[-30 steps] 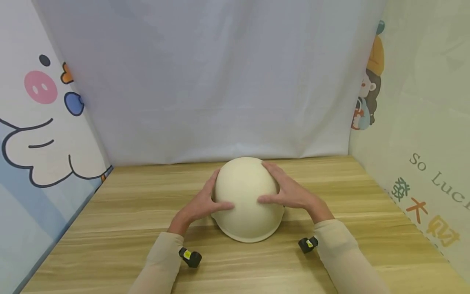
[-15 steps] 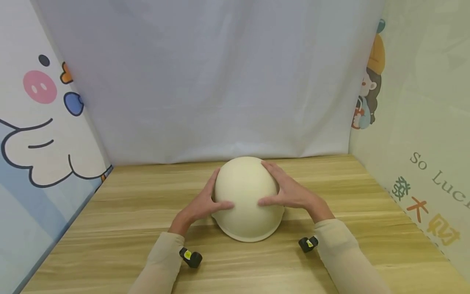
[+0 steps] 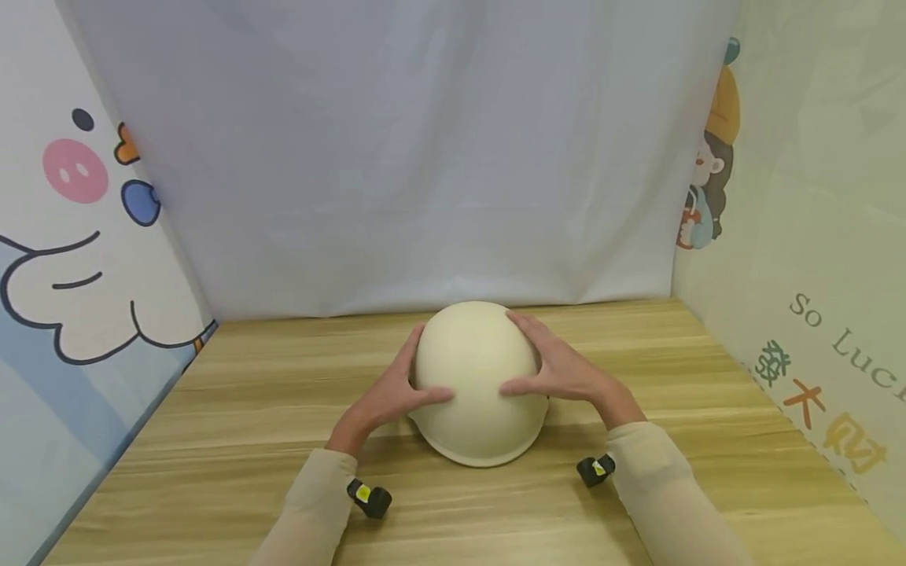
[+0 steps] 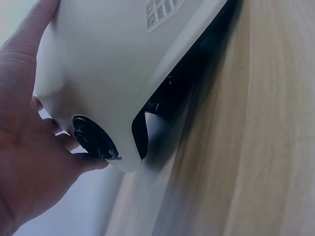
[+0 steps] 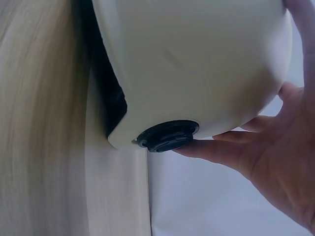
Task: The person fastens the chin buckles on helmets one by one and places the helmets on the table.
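A cream helmet (image 3: 476, 369) stands dome up at the middle of the wooden table. My left hand (image 3: 392, 389) grips its left side, with the thumb across the near face of the dome. On the opposite side, my right hand (image 3: 562, 369) holds it in much the same way. The left wrist view shows a black round side fitting (image 4: 93, 137) near the fingertips, plus a small vent grille (image 4: 162, 12). A matching black knob (image 5: 168, 135) touches or nearly touches a right finger in the right wrist view. The helmet's inside is dark and mostly hidden.
The wooden table (image 3: 269, 377) extends around the helmet. Behind it hangs a grey-white curtain (image 3: 425, 157). Printed cartoon panels stand at the left (image 3: 42, 314) and right (image 3: 800, 236). A small black camera (image 3: 371, 499) is strapped to each wrist.
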A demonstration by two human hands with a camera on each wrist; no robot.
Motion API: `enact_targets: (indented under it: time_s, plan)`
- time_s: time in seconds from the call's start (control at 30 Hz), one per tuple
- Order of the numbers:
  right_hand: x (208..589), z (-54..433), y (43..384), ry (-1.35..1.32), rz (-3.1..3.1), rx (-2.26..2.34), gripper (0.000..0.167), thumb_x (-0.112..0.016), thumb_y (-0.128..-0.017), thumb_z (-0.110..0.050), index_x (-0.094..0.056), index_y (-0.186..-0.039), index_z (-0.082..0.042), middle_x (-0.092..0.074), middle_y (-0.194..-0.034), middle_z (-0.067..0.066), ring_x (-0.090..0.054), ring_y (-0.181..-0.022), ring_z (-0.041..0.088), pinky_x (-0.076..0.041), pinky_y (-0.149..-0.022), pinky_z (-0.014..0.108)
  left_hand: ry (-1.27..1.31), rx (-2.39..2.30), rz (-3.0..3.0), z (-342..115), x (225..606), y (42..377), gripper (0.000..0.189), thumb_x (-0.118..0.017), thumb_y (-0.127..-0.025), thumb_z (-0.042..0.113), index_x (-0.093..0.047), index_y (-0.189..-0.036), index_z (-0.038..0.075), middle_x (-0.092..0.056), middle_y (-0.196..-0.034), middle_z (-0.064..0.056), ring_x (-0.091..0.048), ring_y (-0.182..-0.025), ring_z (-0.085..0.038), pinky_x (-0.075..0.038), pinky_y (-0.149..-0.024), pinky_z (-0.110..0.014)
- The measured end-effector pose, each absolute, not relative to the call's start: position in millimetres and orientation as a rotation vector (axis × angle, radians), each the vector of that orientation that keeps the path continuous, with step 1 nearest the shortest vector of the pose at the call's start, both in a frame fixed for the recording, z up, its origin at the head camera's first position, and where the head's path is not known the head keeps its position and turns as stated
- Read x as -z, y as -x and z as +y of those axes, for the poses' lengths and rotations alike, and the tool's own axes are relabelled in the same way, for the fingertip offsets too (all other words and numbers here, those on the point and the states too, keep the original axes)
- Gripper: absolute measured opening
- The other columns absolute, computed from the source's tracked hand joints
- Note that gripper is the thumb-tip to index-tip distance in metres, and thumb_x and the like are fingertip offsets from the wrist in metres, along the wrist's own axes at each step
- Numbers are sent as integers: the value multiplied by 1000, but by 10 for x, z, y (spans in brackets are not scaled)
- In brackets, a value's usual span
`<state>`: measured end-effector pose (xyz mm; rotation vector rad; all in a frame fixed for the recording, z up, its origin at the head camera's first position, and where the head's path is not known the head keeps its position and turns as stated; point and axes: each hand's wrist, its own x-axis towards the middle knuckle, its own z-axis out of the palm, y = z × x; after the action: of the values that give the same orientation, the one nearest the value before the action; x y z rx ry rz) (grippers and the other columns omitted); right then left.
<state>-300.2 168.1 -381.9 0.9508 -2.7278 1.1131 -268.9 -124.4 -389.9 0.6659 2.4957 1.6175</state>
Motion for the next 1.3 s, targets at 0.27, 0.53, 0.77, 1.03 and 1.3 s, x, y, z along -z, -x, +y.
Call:
enact_targets:
  time_s: [0.27, 0.53, 0.77, 1.03, 1.3]
  plan:
    - [3837, 1737, 3036, -928, -2718, -1179, 109, -79, -64, -55, -15, -149, -30, -22, -149, -3, -29, -130, 23, -32, -97, 51, -740, -1569, 2623, -1213, 3848, 2654, 101, -78, -76, 32, -12, -150, 18, -3, -152, -13, -15, -134, -35, -27, -98, -58]
    - [3847, 1759, 3051, -904, -2728, -1210, 108, -79, -65, -54, -14, -149, -32, -20, -150, -3, -27, -131, 24, -31, -97, 54, -700, -1598, 2573, -1238, 3847, 2645, 97, -74, -80, 33, -8, -151, 24, -6, -153, -4, -16, -135, -29, -29, -98, -54]
    - [3835, 1792, 3045, -865, -2740, -1252, 107, -79, -67, -52, -13, -149, -34, -17, -151, -2, -26, -131, 28, -32, -95, 57, -679, -1637, 2487, -1251, 3846, 2650, 97, -74, -80, 29, -6, -150, 27, -8, -153, -3, -20, -133, -31, -34, -95, -53]
    - [3844, 1813, 3055, -854, -2727, -1281, 105, -79, -68, -50, -14, -148, -37, -16, -151, -2, -24, -132, 30, -31, -95, 59, -670, -1682, 2569, -1263, 4140, 2895, 97, -77, -74, 43, -12, -146, 43, -13, -150, 6, -20, -134, -25, -32, -96, -56]
    - [3839, 1777, 3070, -880, -2705, -1335, 101, -77, -72, -47, -12, -149, -32, -15, -151, 1, -24, -132, 30, -30, -95, 59, -797, -1636, 2692, -1245, 4160, 2922, 96, -75, -74, 47, -15, -148, 37, -14, -151, 5, -15, -136, -23, -27, -98, -58]
